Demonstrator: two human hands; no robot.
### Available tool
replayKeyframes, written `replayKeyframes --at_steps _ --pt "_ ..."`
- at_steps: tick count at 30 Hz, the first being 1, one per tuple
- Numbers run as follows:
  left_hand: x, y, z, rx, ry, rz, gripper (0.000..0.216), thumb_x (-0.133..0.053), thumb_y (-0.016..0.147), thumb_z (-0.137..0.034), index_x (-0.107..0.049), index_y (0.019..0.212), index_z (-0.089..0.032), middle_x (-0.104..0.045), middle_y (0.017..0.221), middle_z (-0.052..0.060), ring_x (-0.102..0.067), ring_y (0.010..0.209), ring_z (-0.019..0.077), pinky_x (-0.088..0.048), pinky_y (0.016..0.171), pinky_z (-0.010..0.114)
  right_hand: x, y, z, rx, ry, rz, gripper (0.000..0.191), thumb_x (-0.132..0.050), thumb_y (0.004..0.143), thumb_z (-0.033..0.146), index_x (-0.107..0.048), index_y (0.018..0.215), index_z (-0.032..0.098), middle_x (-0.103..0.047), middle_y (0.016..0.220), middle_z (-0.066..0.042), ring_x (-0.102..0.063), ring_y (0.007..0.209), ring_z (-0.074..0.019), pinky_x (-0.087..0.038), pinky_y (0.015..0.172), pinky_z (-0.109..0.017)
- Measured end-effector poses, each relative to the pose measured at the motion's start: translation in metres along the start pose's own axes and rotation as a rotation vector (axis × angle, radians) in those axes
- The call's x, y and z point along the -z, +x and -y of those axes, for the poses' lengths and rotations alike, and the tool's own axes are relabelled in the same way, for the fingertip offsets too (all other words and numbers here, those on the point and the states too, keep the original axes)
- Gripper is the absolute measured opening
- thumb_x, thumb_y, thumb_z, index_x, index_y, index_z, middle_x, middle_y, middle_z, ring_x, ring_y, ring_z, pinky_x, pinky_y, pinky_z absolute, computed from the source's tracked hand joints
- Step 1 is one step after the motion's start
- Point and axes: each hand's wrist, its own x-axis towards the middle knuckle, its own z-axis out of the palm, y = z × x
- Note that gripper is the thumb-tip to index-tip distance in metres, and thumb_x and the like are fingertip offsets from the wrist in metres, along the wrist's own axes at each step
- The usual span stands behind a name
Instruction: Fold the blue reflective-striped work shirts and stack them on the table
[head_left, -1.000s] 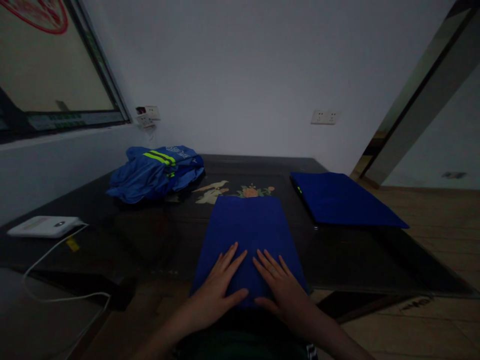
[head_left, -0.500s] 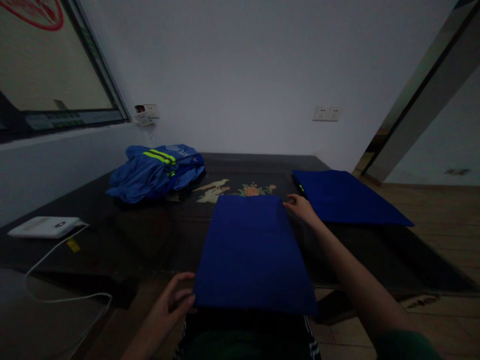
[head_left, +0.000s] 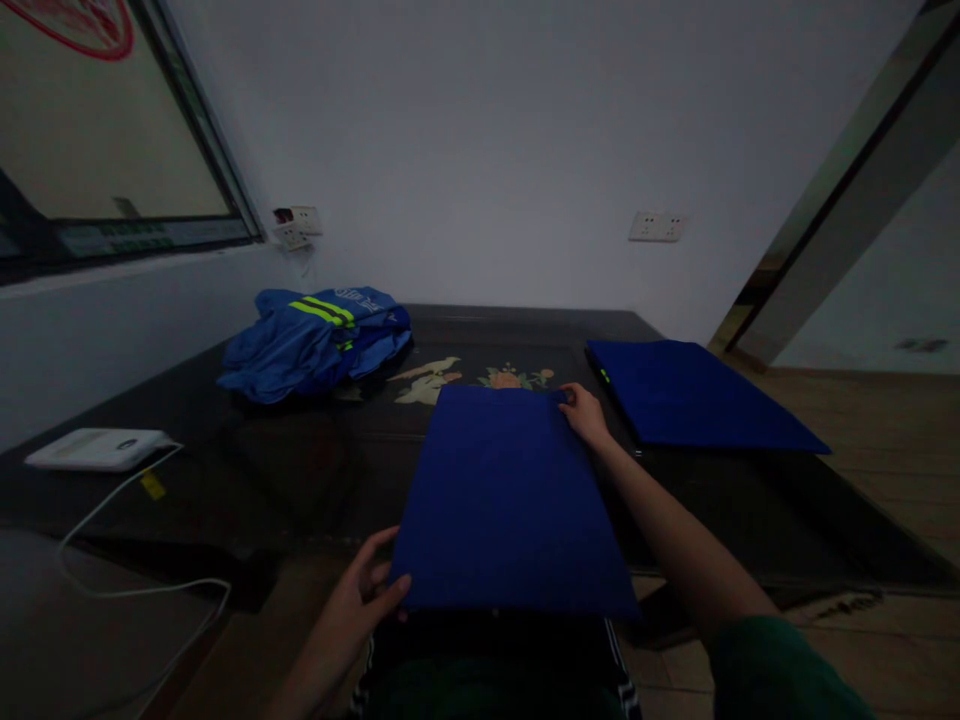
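A flat, dark blue rectangle of folded cloth (head_left: 510,500) lies in front of me, its far part on the dark table and its near edge over my lap. At its near left corner, my left hand (head_left: 369,590) grips the side, thumb on top and fingers partly hidden beneath. My right hand (head_left: 583,412) reaches along the right side and pinches the far right corner between thumb and fingers. To the right lies a second flat blue folded cloth (head_left: 697,395), with a small yellow-green strip at its left edge.
A crumpled blue garment (head_left: 315,345) with yellow-green stripes is heaped at the table's back left. A white device (head_left: 97,450) with a white cable (head_left: 142,594) sits at the left. The dark table (head_left: 480,325) has an inlaid bird and flower picture and stands by the wall.
My right hand has moved slightly left and closed on the far right corner of the folded cloth. My left hand has shifted right and up, its thumb now over the near left corner.
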Motion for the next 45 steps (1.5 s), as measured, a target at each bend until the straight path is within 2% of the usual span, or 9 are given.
replayKeyframes --at_steps 5,8,11,15,19,21,28,36,45 --pt "0.002 -0.001 -0.007 0.023 -0.022 0.011 0.092 -0.075 0.063 -0.062 -0.039 0.138 -0.022 -0.07 0.083 0.005 -0.067 0.074 0.0234 -0.053 0.071 0.036 0.017 -0.005 0.001 -0.03 -0.061 0.078 0.051 -0.058 0.085 0.025 -0.047 0.133 0.012 -0.066 0.106 -0.015 -0.063 0.1 -0.0267 -0.048 0.086 -0.038" --pt "0.003 -0.001 -0.01 0.039 -0.052 -0.024 0.09 -0.071 0.066 -0.065 -0.041 0.139 -0.023 -0.072 0.092 0.007 -0.068 0.083 0.0251 -0.054 0.076 0.037 0.03 -0.015 -0.002 -0.118 0.181 0.232 0.061 -0.056 0.087 0.034 -0.039 0.14 0.01 -0.066 0.111 -0.018 -0.066 0.094 -0.0256 -0.052 0.078 -0.036" --pt "0.002 0.0 -0.008 0.056 -0.066 -0.035 0.088 -0.072 0.066 -0.064 -0.045 0.139 -0.021 -0.07 0.106 0.011 -0.068 0.086 0.0258 -0.056 0.068 0.034 0.035 -0.029 -0.006 -0.156 0.501 0.376 0.061 -0.053 0.089 0.037 -0.035 0.143 0.016 -0.065 0.119 -0.017 -0.068 0.093 -0.0236 -0.055 0.07 -0.032" --pt "0.005 0.005 -0.003 0.095 -0.098 -0.031 0.087 -0.075 0.064 -0.061 -0.05 0.134 -0.018 -0.065 0.119 0.014 -0.068 0.088 0.0271 -0.055 0.057 0.03 0.03 -0.04 -0.01 -0.205 0.638 0.407 0.055 -0.047 0.091 0.03 -0.036 0.143 0.018 -0.066 0.118 -0.016 -0.069 0.092 -0.0227 -0.057 0.07 -0.034" --pt "0.008 0.016 -0.007 0.118 -0.118 -0.025 0.075 -0.073 0.067 -0.061 -0.058 0.126 -0.018 -0.063 0.126 0.014 -0.064 0.106 0.0285 -0.057 0.078 0.035 0.026 -0.044 -0.013 -0.078 0.603 0.426 0.041 -0.042 0.093 0.026 -0.051 0.133 0.021 -0.072 0.104 -0.013 -0.07 0.084 -0.021 -0.058 0.07 -0.036" --pt "0.006 0.022 -0.017 0.144 -0.112 -0.01 0.074 -0.073 0.068 -0.059 -0.057 0.128 -0.018 -0.06 0.131 0.013 -0.06 0.115 0.028 -0.052 0.092 0.037 0.027 -0.046 -0.01 -0.103 0.619 0.461 0.039 -0.044 0.091 0.02 -0.054 0.129 0.019 -0.072 0.103 -0.012 -0.07 0.084 -0.0204 -0.058 0.071 -0.035" --pt "-0.019 0.04 -0.06 0.164 -0.126 0.266 0.088 -0.076 0.07 -0.042 -0.035 0.145 -0.023 -0.047 0.144 0.012 -0.05 0.126 0.0319 -0.042 0.105 0.041 0.033 -0.037 0.008 -0.209 0.705 0.385 0.051 -0.05 0.077 0.001 -0.055 0.126 0.012 -0.071 0.107 -0.012 -0.07 0.085 -0.0199 -0.057 0.079 -0.034" --pt "-0.083 0.077 -0.104 0.05 -0.176 0.497 0.081 -0.066 0.08 -0.024 -0.026 0.15 -0.029 -0.045 0.146 0.006 -0.043 0.132 0.0302 -0.033 0.111 0.045 0.094 0.008 -0.027 0.007 0.644 0.117 0.061 -0.047 0.075 0.0 -0.051 0.134 0.017 -0.068 0.118 -0.009 -0.065 0.105 -0.0213 -0.051 0.095 -0.04" --pt "-0.223 0.168 -0.178 -0.212 -0.177 0.737 0.081 -0.053 0.076 -0.002 -0.025 0.149 -0.023 -0.044 0.146 0.007 -0.043 0.132 0.0272 -0.028 0.114 0.048 0.213 0.108 -0.113 -0.059 0.198 -0.179 0.056 -0.049 0.076 0.005 -0.054 0.131 0.013 -0.068 0.113 -0.011 -0.066 0.098 -0.0243 -0.055 0.085 -0.041"
